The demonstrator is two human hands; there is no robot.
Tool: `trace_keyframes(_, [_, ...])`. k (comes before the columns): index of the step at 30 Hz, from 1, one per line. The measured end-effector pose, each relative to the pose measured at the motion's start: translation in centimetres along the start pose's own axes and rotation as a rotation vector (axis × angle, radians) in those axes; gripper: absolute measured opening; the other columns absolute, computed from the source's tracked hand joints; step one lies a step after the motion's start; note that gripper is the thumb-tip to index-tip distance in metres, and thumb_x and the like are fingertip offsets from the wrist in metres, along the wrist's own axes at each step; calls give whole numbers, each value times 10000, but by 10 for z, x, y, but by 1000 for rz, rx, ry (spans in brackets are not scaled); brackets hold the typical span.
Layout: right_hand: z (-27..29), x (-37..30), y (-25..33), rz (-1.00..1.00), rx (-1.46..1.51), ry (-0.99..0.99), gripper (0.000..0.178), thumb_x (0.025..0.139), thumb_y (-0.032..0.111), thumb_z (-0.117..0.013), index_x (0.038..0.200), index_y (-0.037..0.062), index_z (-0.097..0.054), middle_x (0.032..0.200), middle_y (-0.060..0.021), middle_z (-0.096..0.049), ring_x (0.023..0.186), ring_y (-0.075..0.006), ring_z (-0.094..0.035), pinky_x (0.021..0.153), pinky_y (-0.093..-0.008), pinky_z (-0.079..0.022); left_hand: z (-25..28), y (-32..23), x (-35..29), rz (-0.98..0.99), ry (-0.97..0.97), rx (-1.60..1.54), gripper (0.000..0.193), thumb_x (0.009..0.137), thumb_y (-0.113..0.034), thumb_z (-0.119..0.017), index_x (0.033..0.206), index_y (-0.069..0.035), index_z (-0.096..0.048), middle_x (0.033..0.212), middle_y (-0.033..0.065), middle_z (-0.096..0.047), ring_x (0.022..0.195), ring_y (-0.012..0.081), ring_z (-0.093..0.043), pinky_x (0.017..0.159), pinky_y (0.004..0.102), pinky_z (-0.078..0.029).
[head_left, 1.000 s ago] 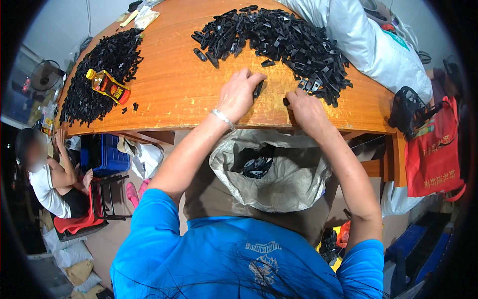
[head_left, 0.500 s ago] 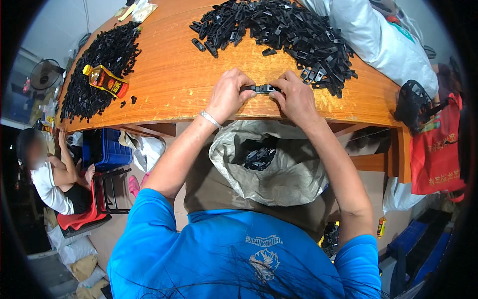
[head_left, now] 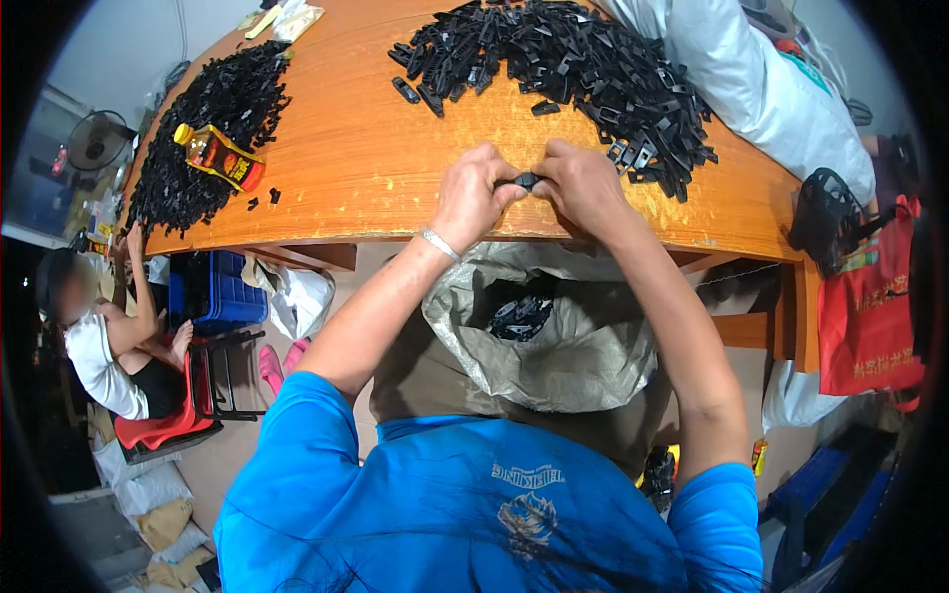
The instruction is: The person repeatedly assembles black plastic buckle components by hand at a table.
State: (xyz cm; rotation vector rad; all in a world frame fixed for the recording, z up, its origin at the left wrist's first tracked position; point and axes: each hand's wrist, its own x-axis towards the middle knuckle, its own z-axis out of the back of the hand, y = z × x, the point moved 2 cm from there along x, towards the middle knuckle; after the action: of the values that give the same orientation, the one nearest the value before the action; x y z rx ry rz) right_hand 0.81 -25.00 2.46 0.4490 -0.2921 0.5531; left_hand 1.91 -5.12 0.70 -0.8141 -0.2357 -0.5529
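Between my two hands, just above the near edge of the wooden table (head_left: 336, 148), is a small black plastic buckle (head_left: 527, 181). My left hand (head_left: 476, 190), with a silver bracelet at its wrist, pinches one end of it. The other end sits in the fingertips of my right hand (head_left: 583, 188). Fingers cover most of the buckle. Beyond my hands spreads a large pile of black plastic buckle parts (head_left: 554, 59). Below the table edge, in front of my body, an open grey woven sack (head_left: 593, 371) holds several black buckles (head_left: 522, 314).
At the left lies another pile of small black parts (head_left: 188, 148), with a yellow-capped bottle (head_left: 222, 158) on it. A white sack (head_left: 761, 89) rests at the far right. A red bag (head_left: 870, 316) hangs beside the table. Another person (head_left: 109, 346) sits at the left.
My hands have drawn closer together, and less of the buckle shows between them. The whole view has shifted slightly.
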Motion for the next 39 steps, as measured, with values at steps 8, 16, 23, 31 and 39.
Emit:
trace_keyframes(8, [16,-84,62,-64,175,222,254,859,273,-818,1030,89,-777,1009,-102,-690,906,-349,-711,761,-452,-574,53,52,14,46,143,-227,248,872,-192,-842,1081,-63,-805,1047,129,-739,1012,306,-690,927,414,-561])
trace_keyframes(16, [20,-16,5,-95,33,-26,201,909,220,-774,1063,91,-772,1022,-130,-686,875,-365,-715,748,-472,-575,53,126,103,313,-103,440,811,886,-697,-712,1572,-303,-535,1684,201,-354,1562,410,-314,1235,591,-318])
trace_keyframes(23, [-9,57,-61,-87,-208,-139,197,905,77,-656,1076,49,-749,1057,-171,-668,879,-397,-721,782,-482,-591,15,109,106,206,-125,420,615,896,-544,-743,1432,-248,-678,1613,218,-447,1493,408,-407,1184,574,-377])
trace_keyframes(31, [-3,55,-64,-103,-285,7,153,881,74,-664,1002,35,-751,1003,-233,-712,889,-419,-734,794,-499,-590,3,53,55,-80,-19,281,569,913,-384,-765,1400,-108,-663,1468,194,-575,1387,406,-488,1172,512,-416])
trace_keyframes(39, [22,7,-39,-303,159,-16,332,780,195,-922,967,-25,-757,827,-179,-717,737,-330,-695,711,-403,-556,17,2,19,-265,-133,285,493,807,-199,-865,1253,-80,-690,1363,152,-637,1346,392,-527,1135,497,-431])
